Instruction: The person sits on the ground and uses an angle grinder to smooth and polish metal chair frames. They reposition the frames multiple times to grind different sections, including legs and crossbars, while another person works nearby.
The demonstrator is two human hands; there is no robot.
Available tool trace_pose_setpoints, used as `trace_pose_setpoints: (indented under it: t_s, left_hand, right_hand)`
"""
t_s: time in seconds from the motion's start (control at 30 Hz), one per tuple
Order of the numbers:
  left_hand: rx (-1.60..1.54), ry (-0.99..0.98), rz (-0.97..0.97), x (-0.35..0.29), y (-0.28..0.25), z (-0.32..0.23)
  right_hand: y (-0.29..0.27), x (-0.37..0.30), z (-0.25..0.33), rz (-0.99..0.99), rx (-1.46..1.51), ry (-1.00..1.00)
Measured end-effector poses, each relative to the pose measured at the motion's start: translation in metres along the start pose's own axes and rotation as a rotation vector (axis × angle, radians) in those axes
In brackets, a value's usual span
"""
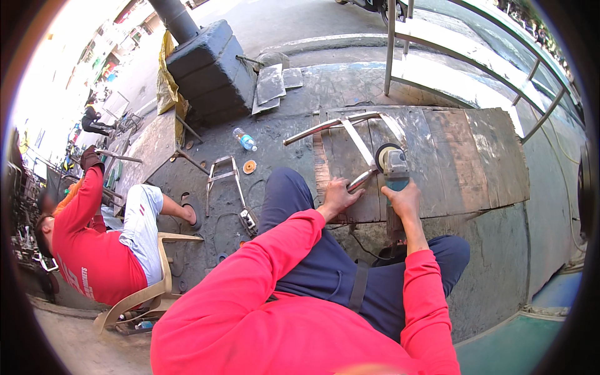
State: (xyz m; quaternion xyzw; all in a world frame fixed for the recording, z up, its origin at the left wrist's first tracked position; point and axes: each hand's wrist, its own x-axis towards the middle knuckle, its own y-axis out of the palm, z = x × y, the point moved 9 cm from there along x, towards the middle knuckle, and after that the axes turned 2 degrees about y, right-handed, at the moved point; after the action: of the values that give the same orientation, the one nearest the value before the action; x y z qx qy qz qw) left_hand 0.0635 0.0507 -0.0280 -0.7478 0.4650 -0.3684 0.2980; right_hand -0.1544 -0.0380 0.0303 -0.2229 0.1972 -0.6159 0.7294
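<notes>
Metal frame (pixel 359 144) on bench (pixel 450 147), right of upper centre, long axis rising rightward. Left hand (pixel 339 198) nearer, fingers closed round lower tube end. Right hand (pixel 405 199) grips grinder (pixel 396 172), disc (pixel 380 155) just right of tube.

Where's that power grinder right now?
In the head view, the grinder is right of centre, in the person's right hand over the wooden boards, its disc next to the metal frame.
</notes>
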Motion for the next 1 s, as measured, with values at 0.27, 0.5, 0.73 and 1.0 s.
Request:
trace_pose_setpoints:
  t_s: [0.27, 0.5, 0.73, 1.0]
  left_hand:
    - [-0.005, -0.048, 0.033, -0.002, 0.005, 0.001]
    - [-0.024, -0.017, -0.021, -0.001, 0.004, 0.001]
    - [0.044, -0.080, 0.036, -0.001, 0.005, 0.003]
    - [-0.047, -0.169, 0.173, 0.004, 0.004, 0.006]
  right_hand:
    - [0.002, -0.004, -0.003, -0.044, -0.003, 0.021]
    - [0.008, 0.000, -0.007, -0.001, 0.005, 0.011]
    - [0.001, -0.005, -0.008, -0.046, -0.044, 0.086]
    - [-0.002, -0.005, -0.009, 0.062, 0.025, 0.130]
